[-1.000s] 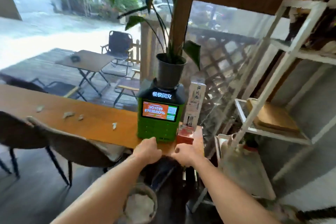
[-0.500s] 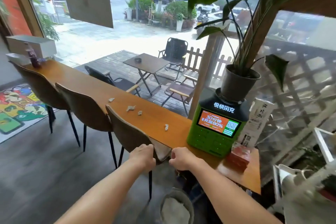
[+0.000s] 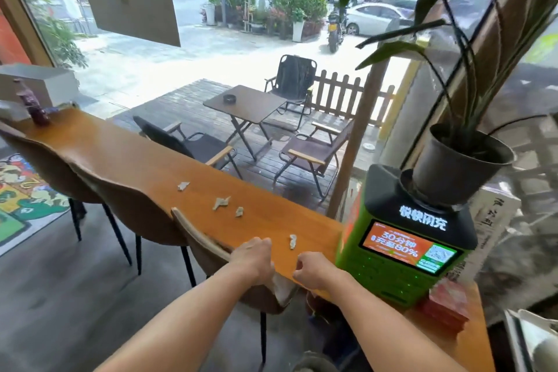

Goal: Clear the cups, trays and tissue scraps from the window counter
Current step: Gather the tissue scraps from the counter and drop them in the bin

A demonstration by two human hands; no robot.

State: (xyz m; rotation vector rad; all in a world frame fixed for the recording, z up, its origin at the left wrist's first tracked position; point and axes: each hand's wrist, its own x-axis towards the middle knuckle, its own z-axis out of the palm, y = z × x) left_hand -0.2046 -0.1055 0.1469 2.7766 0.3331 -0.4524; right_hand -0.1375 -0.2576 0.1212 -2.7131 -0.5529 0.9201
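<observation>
Several small tissue scraps lie along the wooden window counter (image 3: 126,157): one scrap (image 3: 183,186) farthest, two more (image 3: 220,202) (image 3: 239,211) in the middle, and the nearest scrap (image 3: 293,241) just beyond my hands. My left hand (image 3: 253,257) hovers with curled fingers at the counter's front edge, above the back of the nearest chair. Level with it to the right is my right hand (image 3: 311,270), a loose fist with nothing visible in it, a short way in front of the nearest scrap. No cups or trays show on the counter.
A green charging station (image 3: 401,254) with a potted plant (image 3: 459,172) on top stands at the right end, a red box (image 3: 447,305) beside it. Three brown chairs (image 3: 136,205) line the front. A dark bottle (image 3: 34,106) and white box (image 3: 42,84) sit at the far left.
The view has swung left from the shelf and charging station along the counter. Both hands have moved left and forward, from in front of the station to the edge near the nearest scrap.
</observation>
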